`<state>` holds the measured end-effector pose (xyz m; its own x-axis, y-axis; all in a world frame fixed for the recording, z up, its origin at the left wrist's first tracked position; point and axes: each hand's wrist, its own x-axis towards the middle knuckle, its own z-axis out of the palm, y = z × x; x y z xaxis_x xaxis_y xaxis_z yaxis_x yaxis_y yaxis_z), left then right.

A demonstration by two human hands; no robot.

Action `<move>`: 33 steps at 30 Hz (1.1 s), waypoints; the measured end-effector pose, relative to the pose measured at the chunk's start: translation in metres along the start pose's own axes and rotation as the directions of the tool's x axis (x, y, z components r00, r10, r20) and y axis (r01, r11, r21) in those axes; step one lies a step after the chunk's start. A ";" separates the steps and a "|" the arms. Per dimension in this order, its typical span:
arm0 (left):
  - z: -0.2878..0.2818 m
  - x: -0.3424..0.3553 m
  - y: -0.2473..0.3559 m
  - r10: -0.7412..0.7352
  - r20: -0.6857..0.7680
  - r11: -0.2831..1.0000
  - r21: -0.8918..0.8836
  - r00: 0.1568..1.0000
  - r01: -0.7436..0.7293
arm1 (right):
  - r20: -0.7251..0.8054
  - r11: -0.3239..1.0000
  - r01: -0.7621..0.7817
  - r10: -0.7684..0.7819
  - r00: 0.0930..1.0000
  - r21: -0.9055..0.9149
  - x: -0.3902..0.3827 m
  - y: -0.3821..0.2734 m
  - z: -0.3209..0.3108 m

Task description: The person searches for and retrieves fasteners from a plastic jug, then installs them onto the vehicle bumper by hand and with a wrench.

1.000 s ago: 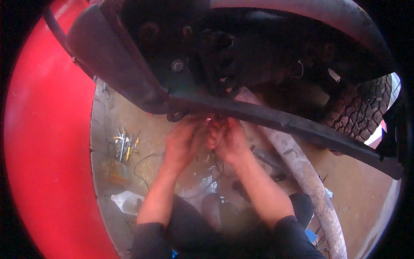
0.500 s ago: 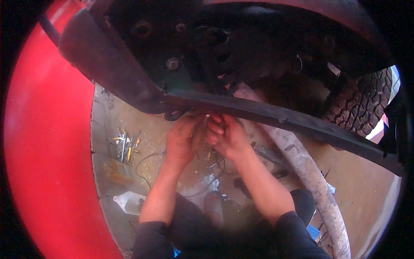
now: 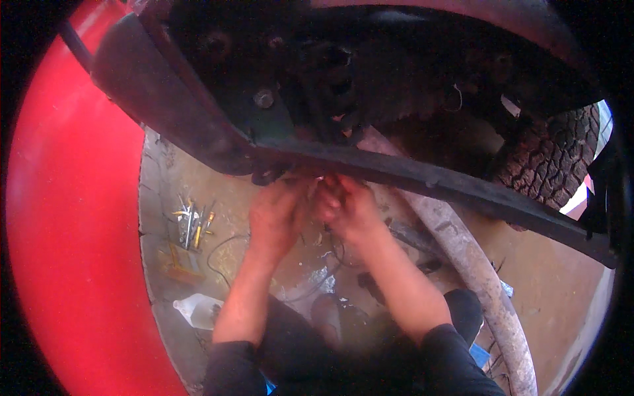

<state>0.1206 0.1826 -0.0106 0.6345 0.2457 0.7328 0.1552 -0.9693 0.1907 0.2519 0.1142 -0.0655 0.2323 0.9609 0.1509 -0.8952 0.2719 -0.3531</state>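
Note:
My left hand (image 3: 274, 212) and my right hand (image 3: 350, 206) are close together just below a long dark bar (image 3: 396, 170) on the underside of a vehicle. Both hands have their fingers curled in toward each other. A tiny bright spot shows between the fingertips, too small to name. Whatever the fingers grip is hidden behind them and by the bar. Beside my left hand, a dark bracket-like lug (image 3: 267, 177) hangs from the bar's left end. A round bolt head (image 3: 263, 99) sits higher up on the dark underbody.
A red body panel (image 3: 72, 218) fills the left side. Several hand tools (image 3: 195, 223) lie on the ground near a translucent plastic bottle (image 3: 198, 310). A thick grey pipe (image 3: 462, 244) slants down on the right, below a treaded tyre (image 3: 555, 158). A thin cable (image 3: 214, 254) curls across the floor.
My hands stay in the same place under the bar. The left hand has tilted slightly left, and the right fingers have shifted a little.

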 end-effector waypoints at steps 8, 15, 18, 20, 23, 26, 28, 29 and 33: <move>0.005 0.002 -0.003 0.020 -0.035 1.000 -0.007 0.999 -0.020 | 0.021 0.998 -0.059 0.059 0.998 0.030 -0.001 0.000 -0.003; 0.008 0.001 -0.002 0.045 -0.020 0.992 0.121 0.999 -0.042 | -0.043 0.937 0.076 -0.096 0.994 -0.341 -0.006 -0.029 0.000; 0.003 0.002 -0.004 0.053 0.019 0.987 0.148 0.998 -0.055 | -0.024 0.843 0.058 -0.084 0.996 -0.535 -0.005 -0.042 -0.001; 0.002 0.002 -0.004 0.051 0.053 0.987 0.150 0.997 -0.058 | 0.090 0.701 0.197 -0.187 0.978 -0.686 -0.007 -0.044 -0.001; 0.006 0.002 -0.001 0.069 0.047 0.995 0.064 0.996 -0.072 | -0.138 0.821 -0.051 -0.034 0.990 -0.569 -0.007 -0.045 0.000; 0.014 0.003 0.003 0.061 -0.018 0.998 0.034 0.998 -0.060 | -0.073 0.928 0.011 -0.040 0.997 -0.371 -0.006 -0.045 0.002; 0.017 0.003 0.004 0.002 -0.019 0.999 0.044 1.000 -0.001 | -0.058 0.902 0.018 -0.048 0.997 -0.431 -0.006 -0.045 0.004; 0.018 0.004 0.003 0.004 -0.039 0.999 0.044 0.999 -0.003 | -0.088 0.865 0.007 -0.059 0.994 -0.502 -0.006 -0.045 0.006; 0.013 0.002 -0.002 -0.059 0.051 0.990 0.127 0.997 0.052 | -0.089 0.861 0.050 -0.110 0.990 -0.507 -0.007 -0.041 0.019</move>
<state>0.1312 0.1845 -0.0181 0.6619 0.3020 0.6861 0.2833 -0.9481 0.1441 0.2795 0.0950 -0.0346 0.3626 0.9259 0.1059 -0.5663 0.3091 -0.7641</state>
